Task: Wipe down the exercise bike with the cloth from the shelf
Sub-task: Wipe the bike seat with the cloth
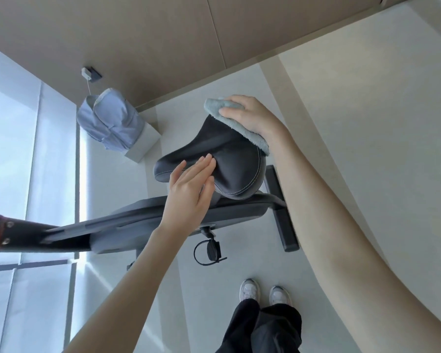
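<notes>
The exercise bike's black saddle fills the middle of the head view, above the grey bike frame. My right hand presses a light blue fluffy cloth flat against the saddle's wide far edge. The cloth drapes down the saddle's right side. My left hand rests flat on the saddle's near side by the nose, fingers together and extended, holding nothing.
A pedal with its strap hangs under the frame, and the rear stabiliser bar lies on the pale floor. A white box with a blue garment stands by the wall. A window is at left. My feet stand close to the bike.
</notes>
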`<state>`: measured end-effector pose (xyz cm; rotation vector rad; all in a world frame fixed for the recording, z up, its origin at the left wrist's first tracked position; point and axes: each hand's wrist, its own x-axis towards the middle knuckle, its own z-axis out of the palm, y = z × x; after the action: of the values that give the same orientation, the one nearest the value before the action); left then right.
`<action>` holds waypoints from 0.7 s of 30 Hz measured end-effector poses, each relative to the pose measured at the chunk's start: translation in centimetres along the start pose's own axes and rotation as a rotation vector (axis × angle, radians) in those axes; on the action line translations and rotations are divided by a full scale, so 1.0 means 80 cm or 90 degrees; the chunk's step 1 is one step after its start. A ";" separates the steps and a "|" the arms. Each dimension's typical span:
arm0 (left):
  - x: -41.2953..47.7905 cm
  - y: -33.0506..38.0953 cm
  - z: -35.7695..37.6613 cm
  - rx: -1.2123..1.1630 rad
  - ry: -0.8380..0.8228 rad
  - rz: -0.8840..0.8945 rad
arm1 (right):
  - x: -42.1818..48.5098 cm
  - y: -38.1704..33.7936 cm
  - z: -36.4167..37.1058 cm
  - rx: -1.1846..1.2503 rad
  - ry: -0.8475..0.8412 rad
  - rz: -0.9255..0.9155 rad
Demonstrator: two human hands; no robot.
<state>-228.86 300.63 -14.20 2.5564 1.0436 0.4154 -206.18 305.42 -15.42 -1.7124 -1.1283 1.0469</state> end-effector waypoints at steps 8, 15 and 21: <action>0.000 -0.005 -0.004 -0.006 -0.015 0.021 | -0.071 0.033 0.033 -0.003 0.180 -0.115; 0.002 -0.023 -0.009 -0.008 -0.038 0.093 | -0.128 0.043 0.084 0.078 0.384 -0.114; 0.007 -0.068 -0.031 0.010 -0.016 0.191 | -0.130 0.042 0.113 0.082 0.562 -0.143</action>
<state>-232.77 305.18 -14.17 2.7326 0.6563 0.4500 -216.34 296.30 -19.34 -1.6213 -0.6283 0.1514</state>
